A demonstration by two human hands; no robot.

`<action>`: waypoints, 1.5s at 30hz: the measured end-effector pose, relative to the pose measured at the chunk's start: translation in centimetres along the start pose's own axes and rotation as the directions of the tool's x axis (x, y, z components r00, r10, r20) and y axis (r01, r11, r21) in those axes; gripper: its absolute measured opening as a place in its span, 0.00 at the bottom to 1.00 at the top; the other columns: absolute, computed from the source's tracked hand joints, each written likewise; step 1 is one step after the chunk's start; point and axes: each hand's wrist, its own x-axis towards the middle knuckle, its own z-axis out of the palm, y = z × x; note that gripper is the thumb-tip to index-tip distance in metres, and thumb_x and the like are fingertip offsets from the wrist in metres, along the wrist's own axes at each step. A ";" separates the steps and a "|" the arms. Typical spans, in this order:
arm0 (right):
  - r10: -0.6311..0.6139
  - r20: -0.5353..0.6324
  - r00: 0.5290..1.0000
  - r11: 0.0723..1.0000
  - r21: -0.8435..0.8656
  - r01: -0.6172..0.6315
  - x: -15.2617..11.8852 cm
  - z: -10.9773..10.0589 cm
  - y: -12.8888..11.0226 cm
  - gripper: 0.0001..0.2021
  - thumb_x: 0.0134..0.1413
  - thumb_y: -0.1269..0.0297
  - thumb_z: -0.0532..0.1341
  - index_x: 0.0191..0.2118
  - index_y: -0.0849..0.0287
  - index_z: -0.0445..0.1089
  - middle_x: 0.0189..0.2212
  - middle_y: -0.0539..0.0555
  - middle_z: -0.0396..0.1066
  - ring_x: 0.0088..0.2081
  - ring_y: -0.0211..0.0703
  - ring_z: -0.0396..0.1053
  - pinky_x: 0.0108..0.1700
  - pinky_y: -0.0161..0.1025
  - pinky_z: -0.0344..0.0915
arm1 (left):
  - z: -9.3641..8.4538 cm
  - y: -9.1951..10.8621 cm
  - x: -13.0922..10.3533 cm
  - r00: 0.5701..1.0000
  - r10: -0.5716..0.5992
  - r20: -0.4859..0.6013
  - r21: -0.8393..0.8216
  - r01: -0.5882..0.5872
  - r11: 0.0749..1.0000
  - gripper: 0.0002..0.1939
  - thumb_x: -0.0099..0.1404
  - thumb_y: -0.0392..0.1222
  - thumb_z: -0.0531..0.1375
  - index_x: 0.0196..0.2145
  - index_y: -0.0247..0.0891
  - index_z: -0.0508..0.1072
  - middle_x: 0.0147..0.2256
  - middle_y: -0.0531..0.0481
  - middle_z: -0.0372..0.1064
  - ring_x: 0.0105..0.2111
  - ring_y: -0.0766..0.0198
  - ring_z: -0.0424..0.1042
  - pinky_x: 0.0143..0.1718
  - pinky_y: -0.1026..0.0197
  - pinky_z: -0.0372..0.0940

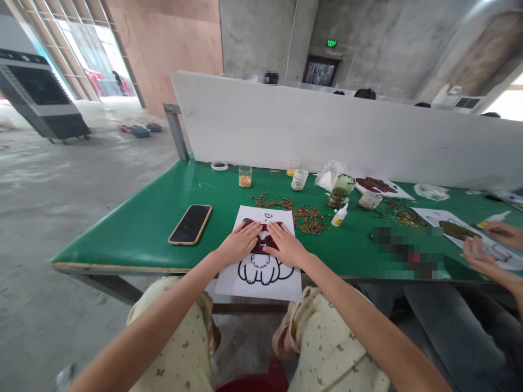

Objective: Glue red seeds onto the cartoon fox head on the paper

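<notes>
A white sheet (229, 282) with a black-outlined animal drawing lies at the table's front edge, its lower end reaching past the edge. Dark red material covers the animal's head (261, 249). My left hand (241, 242) lies flat on the left side of the head, and my right hand (286, 244) lies flat on the right side, fingers stretched out. Neither holds anything. Behind the sheet are scattered red and green grains (308, 220). A white glue bottle (339, 215) stands to the right of them.
On the green table (139, 228) lies a phone (190, 224) at left. Clear cups (245, 177) and a tipped green jar (341, 190) stand farther back. A white partition (306, 130) rises behind. At right, another person's hands (478, 253) are over another drawing (437, 218).
</notes>
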 end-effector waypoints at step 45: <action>0.041 -0.072 0.997 0.999 -0.023 -0.043 0.1 0.4 -0.7 0.42 0.58 0.39 0.35 0.65 0.71 0.44 0.64 0.64 0.40 0.66 0.48 0.37 0.65 0.50 0.35 | 0.0 0.2 0.1 0.992 -0.097 -0.075 0.036 0.100 0.994 0.27 0.70 0.44 0.37 0.62 0.30 0.52 0.63 0.44 0.47 0.63 0.61 0.45 0.63 0.54 0.38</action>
